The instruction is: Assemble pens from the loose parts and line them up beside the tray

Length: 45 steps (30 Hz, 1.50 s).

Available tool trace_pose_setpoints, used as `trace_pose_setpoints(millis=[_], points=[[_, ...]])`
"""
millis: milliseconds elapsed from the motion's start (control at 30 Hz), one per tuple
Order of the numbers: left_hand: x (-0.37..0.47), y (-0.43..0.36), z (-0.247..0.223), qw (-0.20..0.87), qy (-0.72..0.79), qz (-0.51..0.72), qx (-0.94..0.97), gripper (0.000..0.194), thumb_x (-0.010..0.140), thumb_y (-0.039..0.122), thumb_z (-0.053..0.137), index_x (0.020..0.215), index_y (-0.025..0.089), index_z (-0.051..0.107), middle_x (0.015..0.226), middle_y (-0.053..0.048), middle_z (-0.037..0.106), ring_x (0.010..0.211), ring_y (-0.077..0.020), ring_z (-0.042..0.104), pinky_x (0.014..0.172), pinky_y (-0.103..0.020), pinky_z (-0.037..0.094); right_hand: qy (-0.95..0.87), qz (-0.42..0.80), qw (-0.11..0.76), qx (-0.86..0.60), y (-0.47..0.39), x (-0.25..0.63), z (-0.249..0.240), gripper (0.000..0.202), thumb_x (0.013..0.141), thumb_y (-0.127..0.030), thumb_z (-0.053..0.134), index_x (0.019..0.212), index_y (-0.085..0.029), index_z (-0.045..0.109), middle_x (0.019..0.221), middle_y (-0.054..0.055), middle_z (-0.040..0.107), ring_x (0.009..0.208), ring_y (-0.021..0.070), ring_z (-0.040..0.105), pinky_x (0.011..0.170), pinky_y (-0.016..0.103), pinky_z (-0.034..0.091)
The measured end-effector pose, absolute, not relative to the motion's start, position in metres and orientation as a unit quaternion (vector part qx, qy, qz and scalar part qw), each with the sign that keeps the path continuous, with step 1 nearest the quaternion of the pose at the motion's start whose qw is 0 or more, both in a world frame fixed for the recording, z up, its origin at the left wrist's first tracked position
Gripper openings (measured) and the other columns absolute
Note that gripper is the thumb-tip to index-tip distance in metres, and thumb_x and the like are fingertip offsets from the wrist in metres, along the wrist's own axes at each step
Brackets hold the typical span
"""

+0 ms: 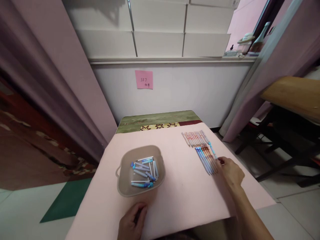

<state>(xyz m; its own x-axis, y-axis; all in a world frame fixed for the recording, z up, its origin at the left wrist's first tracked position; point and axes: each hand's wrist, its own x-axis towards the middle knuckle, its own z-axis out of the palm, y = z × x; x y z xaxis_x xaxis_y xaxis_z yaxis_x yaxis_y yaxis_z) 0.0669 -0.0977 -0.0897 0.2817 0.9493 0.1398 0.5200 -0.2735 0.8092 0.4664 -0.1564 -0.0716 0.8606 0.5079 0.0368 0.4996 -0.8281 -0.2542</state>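
Observation:
My right hand (231, 171) pinches the lower end of a light blue pen (212, 150) at the right side of the table. That pen lies alongside a row of blue and brown pens (206, 160), roughly parallel to them. Above this row is a second row of pale pens with reddish marks (196, 138). My left hand (132, 221) rests at the table's front edge, fingers curled and thumb against the index finger, with nothing visible in them. Just beyond it stands a beige plastic basin (122, 186) containing several blue and white pen parts (143, 171).
A pink cloth (175, 196) covers most of the table, with a green patterned strip (160, 119) at the far end. Behind it is a white wall with a pink note (144, 80). Curtains hang at both sides; a dark stool (287, 126) stands at right.

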Motion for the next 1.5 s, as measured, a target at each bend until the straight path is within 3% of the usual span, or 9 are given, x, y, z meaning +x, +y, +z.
trace_pose_setpoints(millis=[233, 433, 933, 1500], points=[[0.066, -0.095, -0.103, 0.298, 0.497, 0.325, 0.747, 0.026, 0.079, 0.044, 0.058, 0.081, 0.023, 0.073, 0.081, -0.002, 0.074, 0.073, -0.0206, 0.069, 0.067, -0.026, 0.056, -0.288, 0.041, 0.153, -0.945, -0.159, 0.457, -0.072, 0.035, 0.084, -0.048, 0.047, 0.101, -0.031, 0.072, 0.1, 0.004, 0.072, 0.084, 0.0233, 0.065, 0.06, 0.028, 0.038], [0.066, -0.099, -0.103, 0.292, 0.495, 0.325, 0.751, 0.022, 0.079, 0.041, 0.059, 0.081, 0.024, 0.072, 0.08, -0.001, 0.074, 0.072, -0.0196, 0.069, 0.067, -0.025, 0.055, -0.329, 0.08, 0.153, -0.929, -0.136, 0.412, -0.073, 0.032, 0.085, -0.043, 0.046, 0.094, -0.03, 0.073, 0.09, 0.004, 0.072, 0.079, 0.0223, 0.064, 0.062, 0.028, 0.039], [0.064, -0.1, -0.104, 0.302, 0.485, 0.321, 0.755, 0.02, 0.082, 0.038, 0.056, 0.084, 0.023, 0.071, 0.082, -0.002, 0.073, 0.074, -0.0196, 0.068, 0.067, -0.025, 0.054, -0.336, 0.035, 0.107, -0.935, -0.126, 0.41, -0.079, 0.029, 0.088, -0.038, 0.045, 0.095, -0.024, 0.069, 0.101, 0.006, 0.069, 0.082, 0.0213, 0.064, 0.063, 0.028, 0.039], [0.063, -0.109, -0.105, 0.355, 0.478, 0.315, 0.739, 0.016, 0.088, 0.03, 0.052, 0.085, 0.02, 0.065, 0.078, -0.002, 0.068, 0.073, -0.0161, 0.063, 0.066, -0.024, 0.048, -0.369, 0.004, 0.083, -0.926, -0.133, 0.413, -0.093, 0.038, 0.088, -0.049, 0.042, 0.099, -0.027, 0.071, 0.103, 0.009, 0.069, 0.075, 0.0262, 0.064, 0.057, 0.032, 0.039]])
